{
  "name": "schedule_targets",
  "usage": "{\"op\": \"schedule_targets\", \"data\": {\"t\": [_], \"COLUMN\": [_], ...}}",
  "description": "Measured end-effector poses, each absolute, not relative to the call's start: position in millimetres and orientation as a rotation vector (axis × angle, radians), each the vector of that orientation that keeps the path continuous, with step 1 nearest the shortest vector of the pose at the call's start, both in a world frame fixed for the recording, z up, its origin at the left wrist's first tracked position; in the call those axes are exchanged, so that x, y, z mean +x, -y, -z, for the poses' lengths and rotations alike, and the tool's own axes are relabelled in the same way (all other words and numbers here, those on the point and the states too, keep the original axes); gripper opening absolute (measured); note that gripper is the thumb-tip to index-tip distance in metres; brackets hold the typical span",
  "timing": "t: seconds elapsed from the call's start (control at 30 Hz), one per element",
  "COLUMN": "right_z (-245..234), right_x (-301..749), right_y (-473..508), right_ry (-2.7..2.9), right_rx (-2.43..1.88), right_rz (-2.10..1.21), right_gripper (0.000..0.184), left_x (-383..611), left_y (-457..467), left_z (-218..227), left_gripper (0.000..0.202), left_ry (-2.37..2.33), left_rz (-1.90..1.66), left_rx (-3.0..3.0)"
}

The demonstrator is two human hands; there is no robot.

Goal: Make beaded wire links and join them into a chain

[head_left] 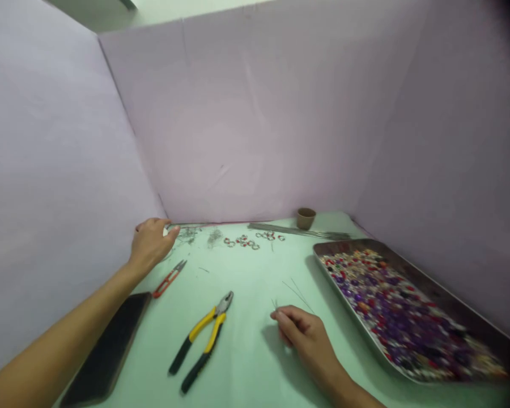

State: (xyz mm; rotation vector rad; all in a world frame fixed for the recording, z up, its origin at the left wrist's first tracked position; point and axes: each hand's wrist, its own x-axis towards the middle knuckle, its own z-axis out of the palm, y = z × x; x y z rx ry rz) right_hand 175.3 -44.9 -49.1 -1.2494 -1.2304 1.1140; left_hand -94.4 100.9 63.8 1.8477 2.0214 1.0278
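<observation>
My left hand (153, 241) reaches to the back left, thumb and fingers apart, beside a tangle of thin wire bits (189, 234). My right hand (300, 331) is at the front centre, its thumb and forefinger pinched on thin wire pieces (274, 305) whose ends stick up. Two more straight thin wires (296, 293) lie just beyond it. Pliers (210, 337) with yellow and black handles rest between my hands, jaws pointing away. Red-handled thread snips (170, 279) are below my left hand. Small rings with red beads (244, 242) sit in a loose group at the back.
A metal tray (368, 334) of mixed purple, red and pale beads fills the right side. A small brown cup (306, 219) and a bundle of long wires (295, 230) stand at the back. A dark flat phone-like slab (110, 351) lies under my left forearm. Pale panels (255, 124) enclose the green tabletop.
</observation>
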Motion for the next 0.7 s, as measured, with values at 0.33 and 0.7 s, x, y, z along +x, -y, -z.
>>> {"op": "schedule_targets", "data": {"t": [0.33,0.7], "right_z": [51.3,59.9], "right_x": [160.5,163.5], "right_y": [73.4,63.7], "right_ry": [1.249,1.048], "right_rx": [-1.048,-1.043], "right_rz": [-1.304,-1.367], "right_gripper": [0.029,0.024], "left_x": [20.6,-45.7], "left_y": [44.5,33.6], "left_z": [15.2,-3.1], "left_gripper": [0.013,0.025], "left_ry": [-1.238,-1.897], "left_rz": [-1.007,0.03], "left_rx": [1.17,2.271]}}
